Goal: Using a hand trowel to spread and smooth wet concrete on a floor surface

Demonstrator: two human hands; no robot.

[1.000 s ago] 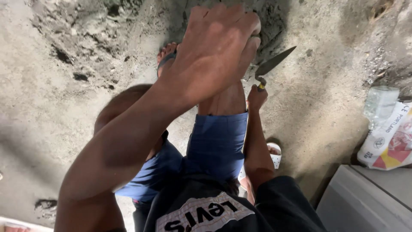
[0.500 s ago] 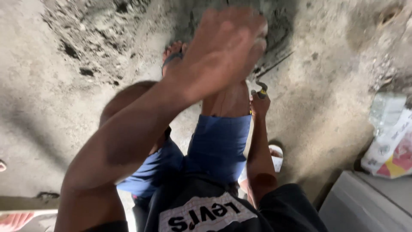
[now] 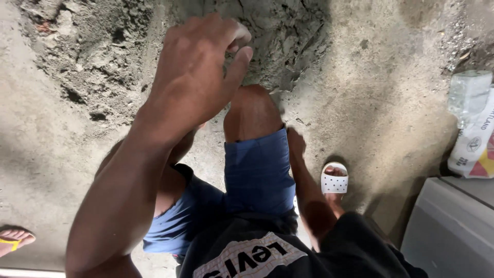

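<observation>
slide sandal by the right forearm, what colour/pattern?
White with small dark dots, on the slide sandal; head view shows it.

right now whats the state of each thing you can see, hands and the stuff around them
left hand: raised near the camera, fingers curled, holding nothing that shows
right hand: low beside the knee, mostly hidden
mortar pile: grey, lumpy, heaped on the ground
white sandal: on a foot, flat on the ground
printed sack: crumpled, lying at the right edge

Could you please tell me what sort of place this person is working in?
Probably a building site or work yard: a heap of grey mortar or wet sand lies on rough bare ground, and a printed sack sits at the right edge.
</observation>
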